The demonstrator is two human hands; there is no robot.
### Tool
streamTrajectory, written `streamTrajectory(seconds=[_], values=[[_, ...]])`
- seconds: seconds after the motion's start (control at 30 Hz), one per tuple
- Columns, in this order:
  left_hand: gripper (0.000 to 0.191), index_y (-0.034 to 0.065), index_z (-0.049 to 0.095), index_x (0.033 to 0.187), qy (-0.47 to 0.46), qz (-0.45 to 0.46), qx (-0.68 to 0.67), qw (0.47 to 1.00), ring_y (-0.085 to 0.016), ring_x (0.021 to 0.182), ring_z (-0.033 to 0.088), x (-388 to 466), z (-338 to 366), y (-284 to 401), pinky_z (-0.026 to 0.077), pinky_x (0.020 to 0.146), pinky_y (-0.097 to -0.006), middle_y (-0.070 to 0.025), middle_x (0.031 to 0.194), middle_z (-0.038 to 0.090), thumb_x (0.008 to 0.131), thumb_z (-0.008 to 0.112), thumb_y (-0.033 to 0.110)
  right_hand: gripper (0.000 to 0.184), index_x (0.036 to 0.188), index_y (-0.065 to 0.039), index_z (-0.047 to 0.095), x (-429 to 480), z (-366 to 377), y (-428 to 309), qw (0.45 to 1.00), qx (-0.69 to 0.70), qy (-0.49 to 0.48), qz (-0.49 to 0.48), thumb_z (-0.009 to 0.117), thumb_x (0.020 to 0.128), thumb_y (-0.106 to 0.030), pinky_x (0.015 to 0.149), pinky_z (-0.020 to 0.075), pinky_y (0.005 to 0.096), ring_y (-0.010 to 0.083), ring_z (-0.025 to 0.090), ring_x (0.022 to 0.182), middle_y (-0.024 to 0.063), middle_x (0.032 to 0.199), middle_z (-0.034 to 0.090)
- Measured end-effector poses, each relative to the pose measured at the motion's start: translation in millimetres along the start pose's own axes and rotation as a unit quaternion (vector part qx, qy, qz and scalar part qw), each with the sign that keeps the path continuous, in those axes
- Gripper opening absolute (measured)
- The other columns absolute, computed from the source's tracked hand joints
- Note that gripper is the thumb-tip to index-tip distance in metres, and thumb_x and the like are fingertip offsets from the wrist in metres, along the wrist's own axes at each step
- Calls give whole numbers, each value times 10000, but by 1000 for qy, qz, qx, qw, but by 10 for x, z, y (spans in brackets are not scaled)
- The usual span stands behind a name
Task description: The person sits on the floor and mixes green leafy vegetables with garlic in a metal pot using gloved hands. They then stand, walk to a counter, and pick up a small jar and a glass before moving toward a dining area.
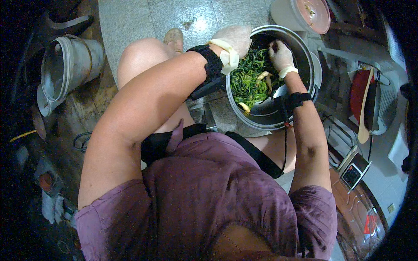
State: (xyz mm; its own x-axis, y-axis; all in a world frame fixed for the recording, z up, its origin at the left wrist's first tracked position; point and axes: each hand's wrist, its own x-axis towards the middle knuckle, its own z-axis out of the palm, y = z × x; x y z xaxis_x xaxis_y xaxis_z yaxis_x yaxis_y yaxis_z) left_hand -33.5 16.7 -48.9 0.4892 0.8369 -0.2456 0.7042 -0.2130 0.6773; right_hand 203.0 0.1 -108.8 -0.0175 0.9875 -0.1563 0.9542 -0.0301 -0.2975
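A large round metal pot (232, 101) stands on the floor in front of me. Leafy greens (249, 81) fill its left side, with a few pale yellow pieces (263, 75) among them. My left hand (235, 40), in a thin whitish glove, is over the pot's far left rim; its fingers are mostly hidden. Inside the pot, at the far right of the greens, my gloved right hand (281, 57) has its fingers curled. Dark leaves lie around those fingertips, and I cannot tell whether it grips any. Both forearms wear black straps.
Beyond the pot is a pale plastic tub (285, 16) with a pinkish round face. On the left stands a whitish bucket (78, 65). To the right are a red object (358, 94), a wooden spatula (365, 111) and a device with a screen (352, 174).
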Motion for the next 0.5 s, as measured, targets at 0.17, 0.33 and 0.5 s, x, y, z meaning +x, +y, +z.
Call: streamTrajectory(seconds=[0.17,0.33,0.5], values=[[255,8,572,993,-6,2,-4,1000,-404,856,614,7,-4,-2,484,769,-476,-231,863,629,884,526,234,182,959,-52,621,33,-12,27,1000,10,7,-27,626,837,-187,785,495,437,372,619,896,190,943,650],[267,24,561,1032,-2,1,-5,1000,-405,858,616,-4,-3,0,489,755,-486,-230,867,633,888,528,246,150,941,-26,634,11,-123,-74,998,55,-19,-2,632,855,-150,747,502,375,326,646,852,184,898,663],[255,36,575,1032,3,-6,-1,1000,-397,855,626,9,18,-3,503,740,-480,-223,882,642,885,534,240,163,939,-21,641,-24,-289,-221,999,7,-9,-47,651,846,-155,720,497,350,290,653,794,162,852,665]])
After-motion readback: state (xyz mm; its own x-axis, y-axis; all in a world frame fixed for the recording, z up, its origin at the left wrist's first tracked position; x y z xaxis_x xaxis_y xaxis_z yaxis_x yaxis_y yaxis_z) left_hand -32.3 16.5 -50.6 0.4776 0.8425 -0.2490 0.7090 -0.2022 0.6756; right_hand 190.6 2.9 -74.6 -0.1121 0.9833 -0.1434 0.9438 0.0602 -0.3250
